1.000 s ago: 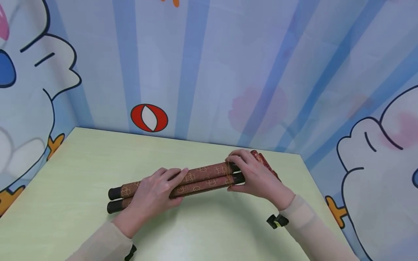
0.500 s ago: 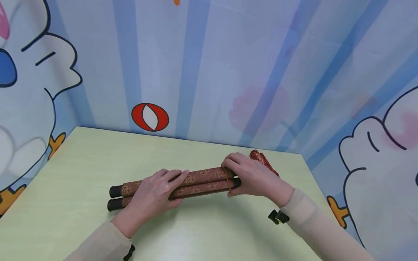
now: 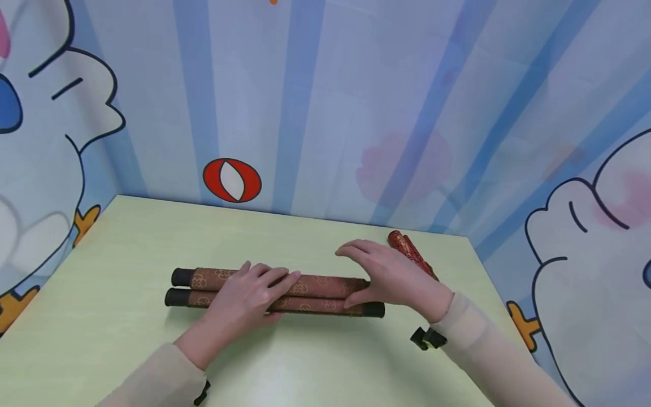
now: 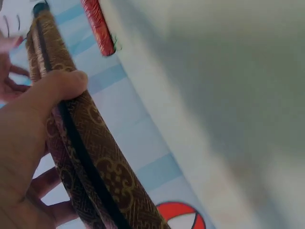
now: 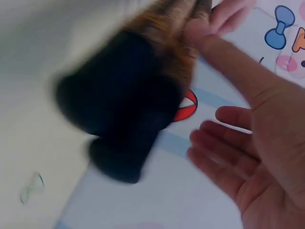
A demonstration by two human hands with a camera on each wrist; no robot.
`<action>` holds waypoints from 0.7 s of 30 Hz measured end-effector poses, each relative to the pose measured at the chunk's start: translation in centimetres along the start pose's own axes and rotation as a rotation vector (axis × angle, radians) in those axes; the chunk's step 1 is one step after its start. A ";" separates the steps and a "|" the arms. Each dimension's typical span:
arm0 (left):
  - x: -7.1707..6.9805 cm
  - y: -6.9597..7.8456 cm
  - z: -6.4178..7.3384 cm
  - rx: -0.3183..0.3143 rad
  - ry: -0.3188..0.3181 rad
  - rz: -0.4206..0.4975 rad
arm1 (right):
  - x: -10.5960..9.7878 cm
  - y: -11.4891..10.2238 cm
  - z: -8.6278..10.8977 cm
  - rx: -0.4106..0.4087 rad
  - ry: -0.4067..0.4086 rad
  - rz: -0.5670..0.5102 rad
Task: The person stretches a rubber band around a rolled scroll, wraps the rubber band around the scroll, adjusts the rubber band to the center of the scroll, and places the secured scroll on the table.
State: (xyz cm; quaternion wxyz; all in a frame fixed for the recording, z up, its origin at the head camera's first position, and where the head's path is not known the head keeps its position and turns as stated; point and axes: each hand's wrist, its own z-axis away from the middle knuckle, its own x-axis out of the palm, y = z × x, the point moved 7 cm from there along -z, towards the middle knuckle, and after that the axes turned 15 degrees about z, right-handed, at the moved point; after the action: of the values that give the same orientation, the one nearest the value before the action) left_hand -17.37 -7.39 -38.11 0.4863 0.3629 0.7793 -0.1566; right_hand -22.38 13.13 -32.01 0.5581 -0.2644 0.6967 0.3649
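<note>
Curled firmly round a pair of brown, gold-patterned, fabric-covered rolls (image 3: 322,286), my left hand (image 3: 249,297) has the load! Head view first: the rolls lie side by side, nearly level, seemingly raised off the pale green table (image 3: 152,237). My right hand (image 3: 389,277) is another story: fingers spread clear, only the thumb laid over the right end. Danger there: were my left hand to slacken, that lone thumb would push rather than support, and the right end could dip. Just behind my right hand lies a glossy red, patterned, rod-shaped bundle (image 3: 407,247); a careless backward swing could knock it.

Over to the left wrist: thumb across one side, fingers wrapped round the other, a dark strip (image 4: 78,143) running lengthwise. Uneven squeezing, I reckon, might make one roll slide along its partner.

Right wrist now: black end caps (image 5: 114,86) blurred and close, four fingers off the fabric! Whether anything ties this end, I can't make out; if it's loose, the rolls could part or unwind.
</note>
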 end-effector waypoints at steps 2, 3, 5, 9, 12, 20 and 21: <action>0.3 -0.1 0.1 -0.012 -0.016 0.008 | 0.0 0.1 0.1 0.016 0.002 -0.009; 0.4 -0.2 0.2 -0.022 -0.018 0.015 | 0.0 0.1 0.1 0.018 0.007 -0.012; 0.3 -0.5 0.2 -0.050 -0.002 0.034 | -0.1 0.3 0.3 0.017 0.031 0.003; -0.2 -0.9 -0.1 -0.055 0.035 0.037 | -0.2 0.8 1.0 0.031 0.081 0.020; -0.5 -1.0 -0.3 -0.042 0.043 0.025 | -0.2 1.2 1.5 0.052 0.092 0.032; -1.0 -1.1 -0.6 -0.024 0.054 -0.003 | 0.4 1.3 2.1 0.065 0.087 0.146; -1.0 -1.1 -0.7 -0.021 0.055 -0.004 | 0.6 1.2 2.2 0.065 0.083 0.151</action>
State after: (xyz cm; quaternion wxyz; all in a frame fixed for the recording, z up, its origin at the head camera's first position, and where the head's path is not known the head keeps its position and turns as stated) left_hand -18.32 -8.17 -37.00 0.4683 0.3604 0.7946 -0.1391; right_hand -22.20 15.60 -32.54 0.5079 -0.2077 0.7488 0.3718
